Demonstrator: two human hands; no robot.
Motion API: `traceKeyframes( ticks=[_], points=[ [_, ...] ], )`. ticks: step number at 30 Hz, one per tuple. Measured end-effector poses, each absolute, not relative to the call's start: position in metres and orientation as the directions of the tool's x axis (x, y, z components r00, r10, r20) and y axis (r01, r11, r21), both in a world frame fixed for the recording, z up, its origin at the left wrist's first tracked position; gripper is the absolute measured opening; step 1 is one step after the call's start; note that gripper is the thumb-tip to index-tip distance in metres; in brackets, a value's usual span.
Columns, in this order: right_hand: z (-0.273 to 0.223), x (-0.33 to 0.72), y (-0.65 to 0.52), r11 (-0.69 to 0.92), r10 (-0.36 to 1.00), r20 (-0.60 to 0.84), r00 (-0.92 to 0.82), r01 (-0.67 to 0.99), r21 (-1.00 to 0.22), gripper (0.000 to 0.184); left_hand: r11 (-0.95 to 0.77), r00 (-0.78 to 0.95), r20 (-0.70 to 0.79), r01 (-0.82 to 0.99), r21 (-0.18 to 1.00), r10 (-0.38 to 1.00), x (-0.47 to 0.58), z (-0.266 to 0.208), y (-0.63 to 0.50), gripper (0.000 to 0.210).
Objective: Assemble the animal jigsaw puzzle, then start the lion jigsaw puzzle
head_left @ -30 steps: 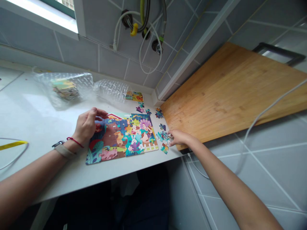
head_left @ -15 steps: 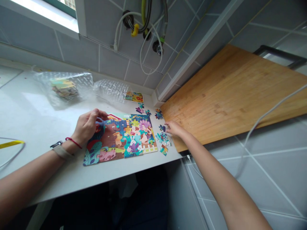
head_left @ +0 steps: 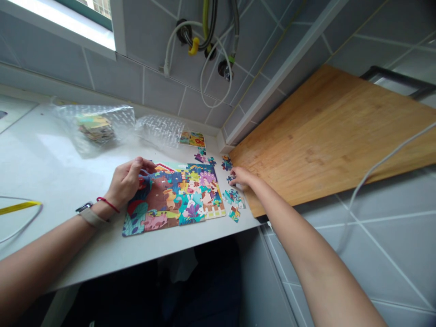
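Note:
A colourful animal jigsaw puzzle (head_left: 190, 200) lies on the white table, mostly joined up, with a gap along its upper left part. My left hand (head_left: 127, 179) rests at its upper left edge, fingers loosely stretched over the pieces; their undersides are hidden. To the right of the puzzle, my right hand (head_left: 242, 176) has its thumb and fingers closed on a small dark blue puzzle piece (head_left: 230, 180) at the tabletop. Loose teal pieces (head_left: 233, 198) and an orange-green piece (head_left: 234, 214) lie just below that hand. More loose pieces (head_left: 226, 162) are above it.
Behind the puzzle lie a clear plastic bag (head_left: 116, 120) with stacked pieces, a second crumpled bag (head_left: 160, 129) and a small picture card (head_left: 193, 138). A wooden board (head_left: 323, 136) borders the right side. A white cable (head_left: 381, 159) crosses the board.
My right hand has shifted slightly left and closed on the dark blue piece. My left hand stays at the puzzle's edge. The whole view has shifted a little.

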State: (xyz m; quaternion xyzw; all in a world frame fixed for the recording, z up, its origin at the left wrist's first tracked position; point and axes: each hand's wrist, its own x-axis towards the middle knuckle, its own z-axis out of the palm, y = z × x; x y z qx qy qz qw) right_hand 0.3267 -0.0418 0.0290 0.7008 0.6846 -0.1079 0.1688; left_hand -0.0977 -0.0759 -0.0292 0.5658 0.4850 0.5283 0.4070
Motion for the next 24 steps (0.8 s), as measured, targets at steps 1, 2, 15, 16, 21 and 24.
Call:
traceKeyframes(
  ticks=[1, 2, 15, 16, 21, 24],
  points=[
    [0.031, 0.329, -0.036, -0.016, 0.931, -0.361, 0.045, 0.997, 0.081, 0.048, -0.198, -0.029, 0.203, 0.117, 0.973, 0.979, -0.098, -0.03, -0.075, 0.064],
    [0.032, 0.33, -0.03, -0.027, 0.94, -0.338, 0.05, 0.997, 0.072, 0.047, -0.196, -0.028, 0.201, 0.114, 0.974, 0.979, -0.098, -0.031, -0.075, 0.064],
    [0.014, 0.325, 0.015, -0.245, 0.913, -0.363, 0.186, 0.962, -0.121, 0.065, -0.137, -0.059, 0.141, 0.072, 0.988, 0.988, -0.098, -0.038, -0.072, 0.061],
    [0.013, 0.325, 0.015, -0.251, 0.908, -0.374, 0.189, 0.96, -0.124, 0.067, -0.138, -0.058, 0.142, 0.069, 0.988, 0.988, -0.098, -0.038, -0.072, 0.06],
    [0.016, 0.328, 0.015, -0.258, 0.901, -0.384, 0.203, 0.961, -0.096, 0.074, -0.188, -0.04, 0.192, 0.087, 0.978, 0.98, -0.096, -0.037, -0.072, 0.064],
    [0.02, 0.328, 0.016, -0.253, 0.888, -0.407, 0.215, 0.967, -0.041, 0.065, -0.195, -0.03, 0.199, 0.096, 0.976, 0.98, -0.096, -0.035, -0.073, 0.068]
  ],
)
